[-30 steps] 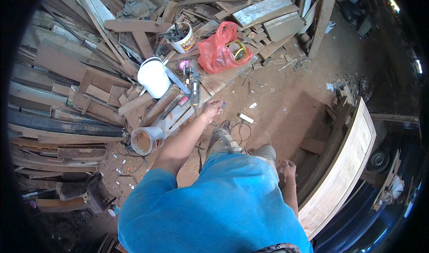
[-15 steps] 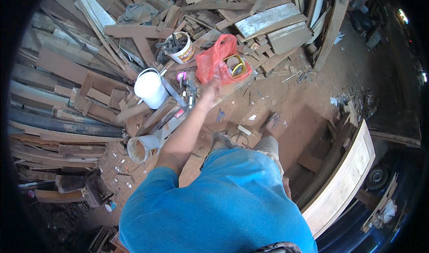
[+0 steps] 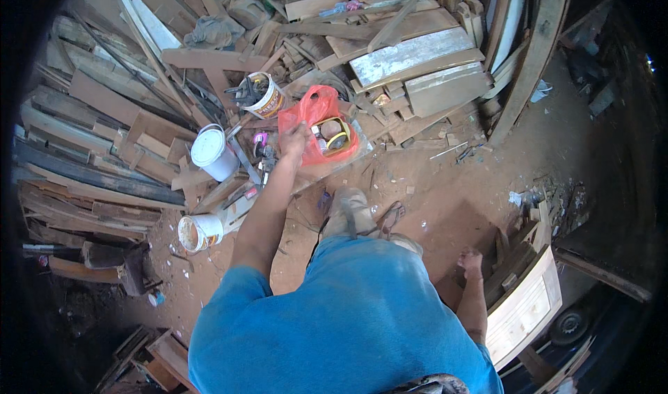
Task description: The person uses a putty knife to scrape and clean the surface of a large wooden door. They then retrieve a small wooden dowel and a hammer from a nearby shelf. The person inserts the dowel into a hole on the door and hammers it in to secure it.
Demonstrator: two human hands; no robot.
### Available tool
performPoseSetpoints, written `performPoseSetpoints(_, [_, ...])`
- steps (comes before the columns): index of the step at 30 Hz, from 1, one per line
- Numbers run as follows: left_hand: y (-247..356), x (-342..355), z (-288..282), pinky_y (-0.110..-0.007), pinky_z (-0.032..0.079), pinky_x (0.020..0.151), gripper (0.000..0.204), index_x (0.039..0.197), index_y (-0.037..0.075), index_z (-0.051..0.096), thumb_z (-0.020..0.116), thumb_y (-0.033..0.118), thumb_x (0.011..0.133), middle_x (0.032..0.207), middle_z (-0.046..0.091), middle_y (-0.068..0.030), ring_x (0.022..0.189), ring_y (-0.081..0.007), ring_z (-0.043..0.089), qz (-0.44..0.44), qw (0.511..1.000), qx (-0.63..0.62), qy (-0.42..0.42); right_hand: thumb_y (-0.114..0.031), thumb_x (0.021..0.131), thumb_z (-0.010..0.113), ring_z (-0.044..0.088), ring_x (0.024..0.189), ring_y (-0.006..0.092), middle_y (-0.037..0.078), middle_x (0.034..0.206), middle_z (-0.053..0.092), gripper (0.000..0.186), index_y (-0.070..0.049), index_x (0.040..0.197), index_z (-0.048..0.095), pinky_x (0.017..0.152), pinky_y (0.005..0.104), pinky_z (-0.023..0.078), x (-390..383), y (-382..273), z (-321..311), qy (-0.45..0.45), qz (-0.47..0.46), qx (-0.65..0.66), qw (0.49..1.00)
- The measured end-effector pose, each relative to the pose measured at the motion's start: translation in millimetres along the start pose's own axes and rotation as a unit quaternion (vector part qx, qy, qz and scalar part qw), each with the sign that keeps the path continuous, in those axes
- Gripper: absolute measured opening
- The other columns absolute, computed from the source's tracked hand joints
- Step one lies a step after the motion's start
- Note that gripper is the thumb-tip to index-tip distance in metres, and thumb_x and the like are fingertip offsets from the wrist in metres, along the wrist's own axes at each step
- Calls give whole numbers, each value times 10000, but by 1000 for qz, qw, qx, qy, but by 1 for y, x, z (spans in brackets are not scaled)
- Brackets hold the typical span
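My left hand (image 3: 295,139) is at the left edge of a red plastic bag (image 3: 339,159), its fingers closed on the thin plastic. Inside the bag's open mouth lies a round, yellow-rimmed item (image 3: 338,141) with a tan disc (image 3: 330,129) beside it; I cannot make out their kinds. The bag rests on a low board (image 3: 362,140) on the ground. Out to my right, my right hand (image 3: 470,259) hangs with its fingers curled in, and nothing shows in it.
Left of the bag stand a lidded white bucket (image 3: 214,155), a tool-filled bucket (image 3: 266,96) and an open tub (image 3: 200,233). Stacked planks (image 3: 90,143) fill the left, and more boards (image 3: 417,59) lie ahead. A pale wooden panel (image 3: 525,312) leans at my right.
My left hand has come onto the bag's left edge, and the bag's mouth is spread wider. My right hand has swung out into view. The whole view has shifted, and my feet have moved.
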State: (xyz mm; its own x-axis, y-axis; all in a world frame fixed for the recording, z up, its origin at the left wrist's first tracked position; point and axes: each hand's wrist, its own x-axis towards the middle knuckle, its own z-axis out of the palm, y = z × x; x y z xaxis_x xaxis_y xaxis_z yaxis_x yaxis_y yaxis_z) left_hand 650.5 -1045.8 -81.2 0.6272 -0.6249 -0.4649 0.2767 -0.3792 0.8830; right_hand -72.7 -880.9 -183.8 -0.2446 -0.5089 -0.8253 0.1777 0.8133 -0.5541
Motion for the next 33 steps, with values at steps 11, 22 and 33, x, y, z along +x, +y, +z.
performPoseSetpoints(11, [-31, 274, -3, -307, 538, 781, 294, 1179, 4, 712, 642, 202, 974, 1021, 741, -101, 878, -155, 681, 160, 944, 288, -11, -171, 989, 600, 512, 572, 125, 24, 782, 570, 113, -61, 976, 623, 493, 273, 459, -74, -39, 68, 56, -76, -9, 995])
performPoseSetpoints(22, [-62, 345, 103, -331, 583, 847, 105, 962, 50, 647, 598, 142, 970, 1076, 721, -123, 765, -167, 614, -282, 915, 13, -290, -198, 975, 647, 569, 617, 122, 55, 801, 601, 214, -2, 1058, 663, 533, 282, 516, -211, 48, 156, 124, 113, -131, 977])
performPoseSetpoints(33, [-10, 327, 44, -494, 519, 970, 380, 1303, 0, 521, 547, 237, 1007, 1327, 551, -241, 1167, -414, 593, 277, 790, 482, -258, -261, 1013, 650, 566, 677, 81, 4, 840, 614, 238, -39, 1098, 667, 590, 249, 503, -201, 45, 202, 126, -42, -100, 986])
